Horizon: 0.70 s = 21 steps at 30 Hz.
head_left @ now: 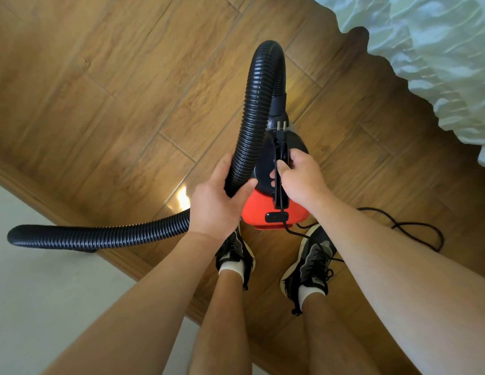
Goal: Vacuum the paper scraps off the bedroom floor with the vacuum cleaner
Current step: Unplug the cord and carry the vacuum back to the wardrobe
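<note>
Your right grip (298, 177) is curled round the handle (279, 196) of the vacuum cleaner (265, 212), pinching the plug (279, 129) and cord (288, 230) against it. Your left grip (213, 204) wraps the hose (252, 117) just beside it. The machine hangs between both grips, above your shoes. Slack cord loops on the floor (127, 104) below and right of your right grip, near your right shoe (311, 263), and a step could snag it. No paper scraps show, and no brand or label is readable.

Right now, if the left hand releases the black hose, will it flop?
Probably springy, not limp: the hose holds a tall arch above the vacuum cleaner. Its ribbed wall likely bends easily, so the end past the left hand may droop.
</note>
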Available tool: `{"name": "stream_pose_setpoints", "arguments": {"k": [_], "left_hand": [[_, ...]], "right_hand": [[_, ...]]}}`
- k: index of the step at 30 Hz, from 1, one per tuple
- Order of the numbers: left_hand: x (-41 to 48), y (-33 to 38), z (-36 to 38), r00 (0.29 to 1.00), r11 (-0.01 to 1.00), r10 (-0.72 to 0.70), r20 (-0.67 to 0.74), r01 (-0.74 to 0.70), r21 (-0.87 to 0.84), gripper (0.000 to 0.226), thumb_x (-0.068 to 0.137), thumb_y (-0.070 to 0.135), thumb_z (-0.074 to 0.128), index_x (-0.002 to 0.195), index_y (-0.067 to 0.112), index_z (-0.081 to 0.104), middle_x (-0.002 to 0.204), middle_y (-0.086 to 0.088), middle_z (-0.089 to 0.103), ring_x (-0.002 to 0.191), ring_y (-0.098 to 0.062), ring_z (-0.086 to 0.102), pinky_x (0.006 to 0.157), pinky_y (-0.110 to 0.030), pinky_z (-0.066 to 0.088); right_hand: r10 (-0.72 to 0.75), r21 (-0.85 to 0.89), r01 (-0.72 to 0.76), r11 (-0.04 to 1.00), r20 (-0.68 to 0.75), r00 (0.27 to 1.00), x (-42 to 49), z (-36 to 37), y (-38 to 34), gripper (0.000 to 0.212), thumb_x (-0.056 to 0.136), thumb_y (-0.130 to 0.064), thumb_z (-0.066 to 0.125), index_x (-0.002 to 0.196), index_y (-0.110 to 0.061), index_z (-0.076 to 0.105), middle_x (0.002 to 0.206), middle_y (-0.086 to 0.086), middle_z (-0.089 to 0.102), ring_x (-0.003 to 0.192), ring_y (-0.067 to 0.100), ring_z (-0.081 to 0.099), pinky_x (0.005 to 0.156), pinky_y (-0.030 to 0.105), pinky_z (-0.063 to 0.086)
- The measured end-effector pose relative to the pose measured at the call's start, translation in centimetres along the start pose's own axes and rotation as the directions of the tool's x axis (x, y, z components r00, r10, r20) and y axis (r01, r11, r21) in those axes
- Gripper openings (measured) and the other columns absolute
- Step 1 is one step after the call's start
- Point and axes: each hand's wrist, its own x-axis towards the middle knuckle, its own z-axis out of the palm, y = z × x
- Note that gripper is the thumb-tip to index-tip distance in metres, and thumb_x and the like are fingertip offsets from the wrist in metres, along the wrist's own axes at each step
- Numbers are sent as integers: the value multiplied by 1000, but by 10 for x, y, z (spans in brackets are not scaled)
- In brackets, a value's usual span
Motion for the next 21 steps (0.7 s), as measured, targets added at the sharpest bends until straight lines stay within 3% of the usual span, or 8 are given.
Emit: {"name": "stream_pose_setpoints", "arguments": {"k": [2,4,7,10,14,18,21], "left_hand": [[-3,0,3,1000,996,5,-11,-4,84,62,94,43,67,149,39,38,100,15,69,81,-6,64,73,-30,56],[-5,0,6,1000,996,19,7,-20,91,65,95,43,65,152,37,34,104,11,68,85,-11,63,74,-32,55],[-6,0,8,998,998,60,15,-60,-16,69,90,19,72,150,27,39,116,10,64,103,-7,60,89,-25,51],[-3,-2,11,997,997,78,-26,-78,-14,59,83,7,74,138,16,54,109,12,62,100,0,57,88,-21,49],[-2,0,10,997,997,72,-32,-71,22,51,90,21,73,138,19,57,87,26,58,77,5,57,70,-12,45],[-8,4,2,995,996,86,-42,-85,37,60,94,33,67,149,31,44,82,15,63,65,-7,60,63,-34,56],[-9,7,-8,995,992,85,-46,-80,99,63,96,45,62,152,38,35,72,7,65,56,-12,60,56,-38,56]], "right_hand": [[16,14,-16,1000,13,1000,-2,2,2,18,107,-18,47,109,-14,64,89,6,73,78,20,74,73,35,61],[11,4,-11,1000,8,1000,-3,4,4,20,108,-21,44,108,-14,63,86,6,73,73,20,73,68,33,59],[12,15,-12,1000,0,1000,-5,7,5,21,109,-22,42,104,-15,61,83,8,74,73,25,74,72,38,61],[22,8,-22,1000,-8,1000,-6,9,5,23,109,-23,40,105,-13,60,81,8,73,73,25,73,77,43,62],[32,15,-31,999,-39,999,-8,12,3,22,109,-23,41,106,-12,60,80,6,71,71,19,71,80,45,62],[55,39,-53,998,-55,997,-11,13,0,21,109,-24,42,106,-14,61,83,7,70,74,21,72,80,44,63],[53,47,-50,998,-59,997,-18,13,-5,24,109,-23,41,107,-12,62,84,9,70,73,20,71,74,40,62]]}}
